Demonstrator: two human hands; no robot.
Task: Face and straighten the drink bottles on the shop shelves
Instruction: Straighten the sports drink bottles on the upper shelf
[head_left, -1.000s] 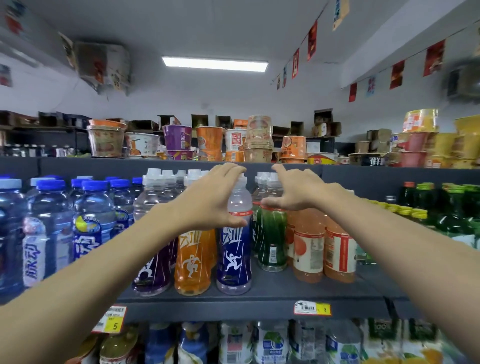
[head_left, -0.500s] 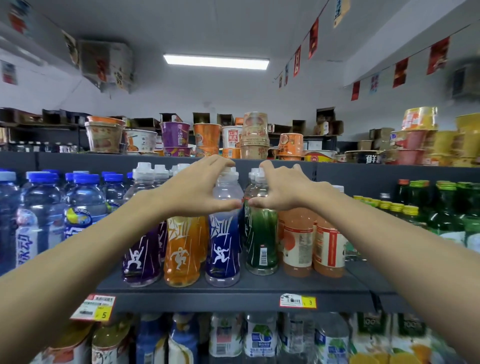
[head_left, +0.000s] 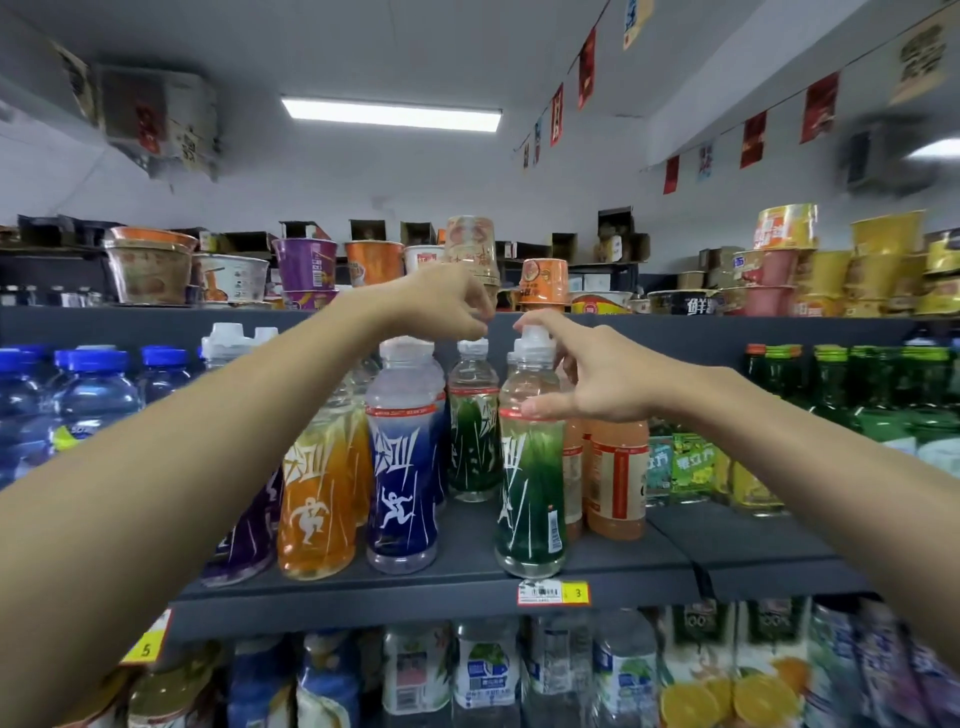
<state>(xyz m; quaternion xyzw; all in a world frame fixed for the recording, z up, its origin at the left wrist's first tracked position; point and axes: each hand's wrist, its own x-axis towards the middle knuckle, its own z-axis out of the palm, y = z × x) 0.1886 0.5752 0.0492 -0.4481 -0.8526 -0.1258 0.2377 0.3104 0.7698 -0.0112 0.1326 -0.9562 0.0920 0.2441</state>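
So the right hand (head_left: 597, 382) had the front green bottle (head_left: 530, 493) in a proper grip. The thumb pressed across the clear shoulder just above the label, the index finger hooked over the white cap, and the other fingers wrapped round the back of the neck. That bottle stood upright right at the front lip of the middle shelf (head_left: 467, 582), directly above the price tag (head_left: 553, 592) marked 3. Its label was turned partly sideways, so the barcode showed on the right. The left hand (head_left: 441, 306) was up higher, fingers curled and the tips bunched together just over the cap of the rear green bottle (head_left: 472, 441). That one sat further back on the same shelf, between the front green one and the blue bottle (head_left: 402, 467). Honestly couldn't tell whether those fingertips were pinching the cap or only hovering at it, too close to call. Left of the blue one came an orange bottle (head_left: 317, 499) and a purple bottle (head_left: 244, 540), both partly hidden behind the left forearm. Just right of the front green bottle, touching or near enough, were the peach drink bottles (head_left: 618, 467). Blue-capped water bottles (head_left: 93, 395) filled the far left, dark green bottles (head_left: 831, 384) the far right, and noodle cups (head_left: 306, 265) lined the shelf above.
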